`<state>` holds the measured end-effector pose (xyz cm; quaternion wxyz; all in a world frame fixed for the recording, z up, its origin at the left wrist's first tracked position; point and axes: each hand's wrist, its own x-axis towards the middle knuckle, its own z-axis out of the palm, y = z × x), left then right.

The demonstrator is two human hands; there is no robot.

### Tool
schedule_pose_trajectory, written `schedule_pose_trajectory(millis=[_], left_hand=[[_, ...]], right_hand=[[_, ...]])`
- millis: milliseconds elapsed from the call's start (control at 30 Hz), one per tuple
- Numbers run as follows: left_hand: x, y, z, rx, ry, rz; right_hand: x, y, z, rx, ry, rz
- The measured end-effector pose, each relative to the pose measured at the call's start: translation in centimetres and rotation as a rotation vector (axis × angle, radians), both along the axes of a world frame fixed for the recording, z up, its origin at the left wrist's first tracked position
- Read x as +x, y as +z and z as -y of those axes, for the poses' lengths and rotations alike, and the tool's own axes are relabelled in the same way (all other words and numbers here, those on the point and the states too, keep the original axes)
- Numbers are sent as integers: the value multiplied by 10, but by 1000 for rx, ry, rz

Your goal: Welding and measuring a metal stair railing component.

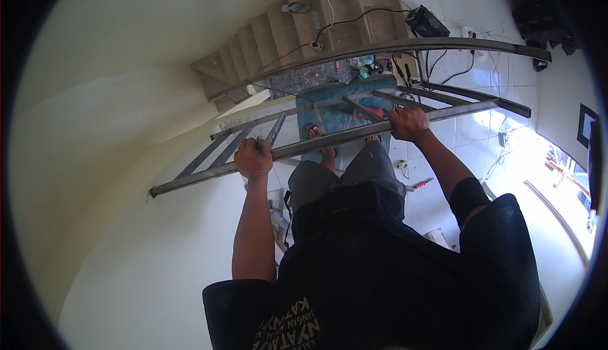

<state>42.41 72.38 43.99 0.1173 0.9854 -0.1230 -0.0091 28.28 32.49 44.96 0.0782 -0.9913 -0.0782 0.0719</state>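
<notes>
Both my hands are wrapped round the near rail of a grey metal railing frame [329, 139] with several slanted bars between its rails. My left hand [254, 158] is closed on the rail left of my knees. My right hand [408, 124] holds the same rail further right. The frame spans from the pale wall at the left to the tiled side at the right, in front of my legs. My bare feet show beneath it, on or beside a teal mat [339, 106]. A red tool [370, 114] lies on the mat, partly hidden by the bars.
Beyond the frame runs a long dark metal rail [380, 47]. Wooden stairs [278, 30] with sandals [295, 8] rise at the back left. A black machine box [426, 22] with cables stands at the back right. An orange-handled tool [421, 184] lies on the tiles near my right leg.
</notes>
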Motion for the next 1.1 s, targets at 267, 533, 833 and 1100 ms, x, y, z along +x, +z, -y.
schedule_pose_trajectory(millis=[267, 533, 833, 1100], left_hand=[[-1, -2, 1, -26, -19, 68], [-3, 1, 3, -35, 16, 53], [-2, 1, 2, 36, 28, -9], [-3, 1, 2, 15, 30, 1]], right_hand=[[1, 2, 0, -6, -8, -13], [-1, 0, 1, -4, -20, -28], [-1, 0, 0, -6, -19, -22], [-2, -1, 0, 1, -28, -21]])
